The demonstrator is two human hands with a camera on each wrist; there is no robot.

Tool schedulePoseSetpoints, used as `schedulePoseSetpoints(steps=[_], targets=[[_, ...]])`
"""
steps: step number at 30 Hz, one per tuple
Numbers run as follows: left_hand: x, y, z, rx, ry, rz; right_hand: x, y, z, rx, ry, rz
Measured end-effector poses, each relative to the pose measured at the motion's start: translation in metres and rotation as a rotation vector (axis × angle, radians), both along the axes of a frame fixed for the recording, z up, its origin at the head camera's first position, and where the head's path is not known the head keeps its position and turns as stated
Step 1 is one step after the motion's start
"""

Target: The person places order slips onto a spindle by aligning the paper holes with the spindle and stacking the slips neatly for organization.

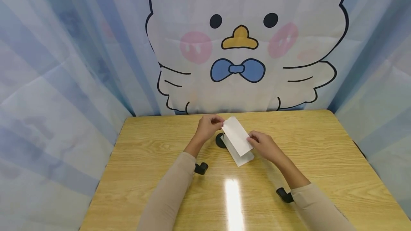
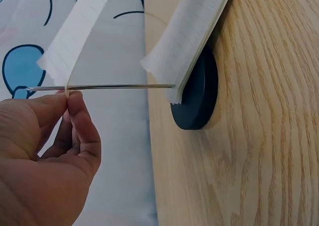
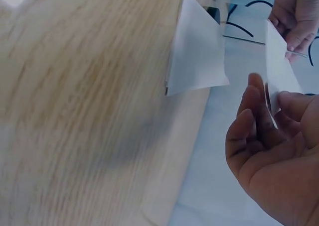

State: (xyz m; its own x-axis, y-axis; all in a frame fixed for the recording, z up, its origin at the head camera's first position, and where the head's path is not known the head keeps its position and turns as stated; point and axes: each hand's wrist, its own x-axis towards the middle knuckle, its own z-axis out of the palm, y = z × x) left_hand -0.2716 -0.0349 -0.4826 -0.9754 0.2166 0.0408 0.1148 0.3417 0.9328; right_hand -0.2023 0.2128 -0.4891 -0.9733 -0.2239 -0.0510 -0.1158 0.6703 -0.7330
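A bill spike stands on the table, with a round black base and a thin metal rod. One white sheet of paper is pierced by the rod near its tip. Lower down, more white paper slips sit on the same rod, right at the base. My left hand pinches the raised sheet's edge beside the rod between thumb and fingers. At the sheet's opposite end, my right hand holds it with the thumb on top and fingers beneath. Both hands keep this sheet above the lower slips.
The wood-grain table ends at a printed curtain behind the spike. Black wrist mounts show beside the left sleeve and the right sleeve. A bright light reflection lies on the tabletop in front.
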Motion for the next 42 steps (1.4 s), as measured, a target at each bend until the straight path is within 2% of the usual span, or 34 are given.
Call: schedulePoseSetpoints(steps=[8, 13, 23, 32, 38, 42], targets=[[0.0, 0.002, -0.008, -0.045, 0.007, -0.006, 0.0, -0.003, -0.009, 0.061, 0.016, -0.015], [0.001, 0.001, -0.016, -0.069, 0.006, -0.007, 0.0, -0.002, -0.015, 0.042, 0.034, -0.016], [0.0, 0.001, -0.029, -0.13, 0.011, -0.002, 0.003, 0.001, -0.024, 0.021, 0.008, -0.018], [0.001, 0.002, -0.036, -0.141, -0.023, -0.006, 0.003, 0.002, -0.031, 0.041, 0.024, -0.006], [0.001, 0.002, -0.045, -0.131, -0.015, -0.023, 0.003, 0.001, -0.037, 0.071, 0.012, -0.004], [0.001, 0.003, -0.048, -0.163, -0.014, -0.02, 0.003, 0.001, -0.039, 0.084, 0.01, -0.002]])
